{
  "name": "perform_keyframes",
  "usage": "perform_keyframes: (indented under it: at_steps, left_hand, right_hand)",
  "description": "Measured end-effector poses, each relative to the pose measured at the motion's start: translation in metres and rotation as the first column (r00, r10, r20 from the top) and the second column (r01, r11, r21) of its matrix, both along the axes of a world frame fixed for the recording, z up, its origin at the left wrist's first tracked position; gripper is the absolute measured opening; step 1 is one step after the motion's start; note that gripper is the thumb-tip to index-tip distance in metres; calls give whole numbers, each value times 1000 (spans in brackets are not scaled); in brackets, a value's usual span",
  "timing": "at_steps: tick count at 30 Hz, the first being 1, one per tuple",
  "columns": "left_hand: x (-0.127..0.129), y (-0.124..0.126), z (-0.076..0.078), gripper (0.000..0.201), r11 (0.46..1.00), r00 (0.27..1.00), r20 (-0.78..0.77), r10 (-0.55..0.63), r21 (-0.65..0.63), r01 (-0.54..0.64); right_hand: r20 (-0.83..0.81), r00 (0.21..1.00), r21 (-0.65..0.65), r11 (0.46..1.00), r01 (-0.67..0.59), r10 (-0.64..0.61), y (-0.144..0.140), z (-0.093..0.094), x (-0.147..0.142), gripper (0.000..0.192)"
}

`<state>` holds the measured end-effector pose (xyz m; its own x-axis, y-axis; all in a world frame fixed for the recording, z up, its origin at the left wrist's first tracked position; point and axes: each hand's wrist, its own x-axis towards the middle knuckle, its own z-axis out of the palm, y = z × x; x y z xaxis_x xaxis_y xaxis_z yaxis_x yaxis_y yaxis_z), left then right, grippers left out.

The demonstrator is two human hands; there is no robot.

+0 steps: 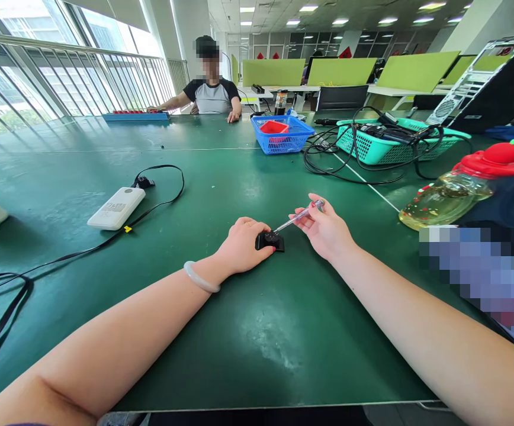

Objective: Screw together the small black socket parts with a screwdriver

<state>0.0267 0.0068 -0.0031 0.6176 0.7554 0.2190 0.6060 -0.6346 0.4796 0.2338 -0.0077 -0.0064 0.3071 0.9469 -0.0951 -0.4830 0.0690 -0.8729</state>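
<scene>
On the green table (257, 319), my left hand (246, 245) grips a small black device (271, 239) between thumb and fingers, holding it down on the tabletop. What the device is, I cannot make out; its top has a round part. A slim screwdriver (293, 219) with a clear handle and a thin metal shaft slants down to the left, and its tip meets the top of the device. The fingers of my right hand (325, 231) are closed round its handle. A pale bangle (201, 278) circles my left wrist.
A white power bank (117, 208) with a black cable lies left. Behind are a blue basket (281, 142) and a teal basket (372, 155) with tangled cables. A red-capped bottle (447, 198) lies tilted at right. Across the table sits a person (212, 97) beside a blue tray (135, 117).
</scene>
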Motion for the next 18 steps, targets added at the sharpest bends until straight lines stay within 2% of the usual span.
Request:
perform_keyframes:
  at_steps: [9,12,14,18]
  left_hand:
    - [1,0,0,29,1000,1000,2,-21,8,21]
    - [1,0,0,30,1000,1000,2,7,2,-7]
    - [1,0,0,30,1000,1000,-1,25,-3,-25]
    - [1,-1,2,32,999,999,-14,39,-11,-39]
  right_hand:
    - [-35,999,-1,999,35,-35,4,-5,3,12]
    - [13,1000,30,1000,-10,9,4,-5,4,21]
    - [55,998,80,997,4,-8,3,-4,4,28]
    - [181,976,259,963,71,-120,-4,2,2,38]
